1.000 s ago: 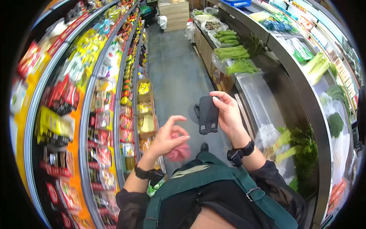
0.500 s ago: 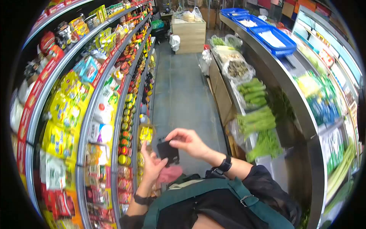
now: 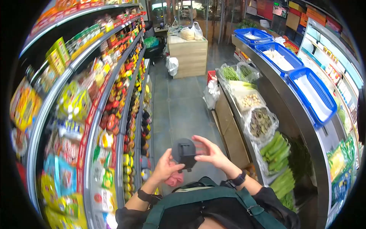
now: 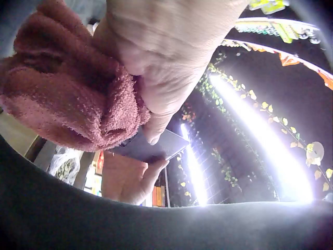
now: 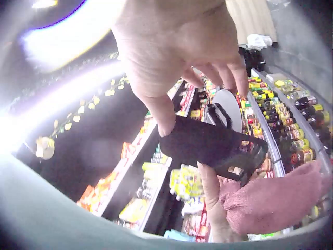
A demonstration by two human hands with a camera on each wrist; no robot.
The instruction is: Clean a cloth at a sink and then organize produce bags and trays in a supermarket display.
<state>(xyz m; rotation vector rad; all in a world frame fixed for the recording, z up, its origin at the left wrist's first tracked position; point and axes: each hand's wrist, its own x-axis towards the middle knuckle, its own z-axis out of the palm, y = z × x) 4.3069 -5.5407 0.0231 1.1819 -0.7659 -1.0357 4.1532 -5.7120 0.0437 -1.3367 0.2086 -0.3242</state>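
Observation:
A black folding phone stand (image 3: 187, 154) with a round grey base is between my two hands, low over the aisle. My left hand (image 3: 164, 168) holds its lower edge, thumb on the panel. A pink cloth (image 3: 174, 179) is bunched in that same hand and hangs below it; in the left wrist view the cloth (image 4: 73, 88) covers most of the fingers. My right hand (image 3: 214, 155) grips the stand from the other side. In the right wrist view its thumb is on a corner of the black panel (image 5: 200, 143), with the fingers by the round base (image 5: 228, 107).
Shelves of packets and jars (image 3: 131, 114) line the left side. At right, a produce counter (image 3: 239, 137) carries bagged mushrooms (image 3: 261, 121) and green vegetables (image 3: 275, 149), with blue baskets (image 3: 313, 95) on the upper ledge. A wooden counter (image 3: 187, 59) stands at the aisle's far end.
The right hand first held the stand alone, apart from the left. Then both hands came together on it, and its round base has turned up into view. The head view has lifted along the aisle.

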